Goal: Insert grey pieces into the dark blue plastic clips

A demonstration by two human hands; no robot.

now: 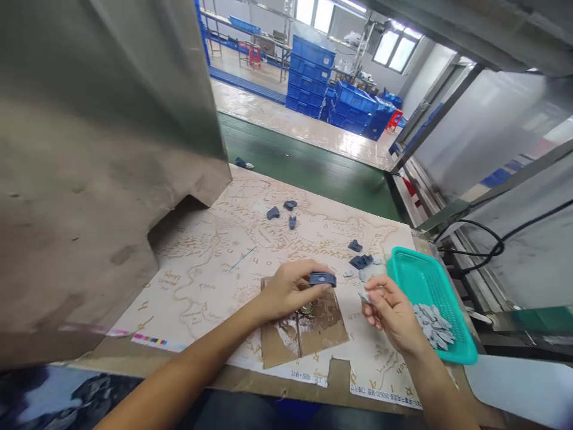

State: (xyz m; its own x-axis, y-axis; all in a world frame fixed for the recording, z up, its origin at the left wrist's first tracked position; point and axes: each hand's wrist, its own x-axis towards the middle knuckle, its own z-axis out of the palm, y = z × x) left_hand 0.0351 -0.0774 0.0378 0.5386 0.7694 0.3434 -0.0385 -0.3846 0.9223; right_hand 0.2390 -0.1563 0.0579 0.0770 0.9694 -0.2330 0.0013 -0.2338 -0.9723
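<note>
My left hand [293,289] grips a small dark-blue plastic part [323,279] with a hole in its side, between thumb and fingers. It hovers over a brown cardboard piece [280,346], on which a small round shiny object [307,308] partly shows below the thumb. In my right hand [389,307], thumb and fingertips pinch a small light-grey piece [364,297]. More dark-blue parts [360,261] lie just beyond the right hand, with a few light-grey pieces [348,274] beside them. Further back sit several other dark-blue parts [273,212].
A green basket [465,340] with many grey pieces [433,325] stands at the right. A map-printed sheet [201,298] covers the table. Behind runs a green conveyor belt [308,161] carrying a small dark part [240,162]. A large metal panel [98,167] blocks the left; black cables [496,245] hang right.
</note>
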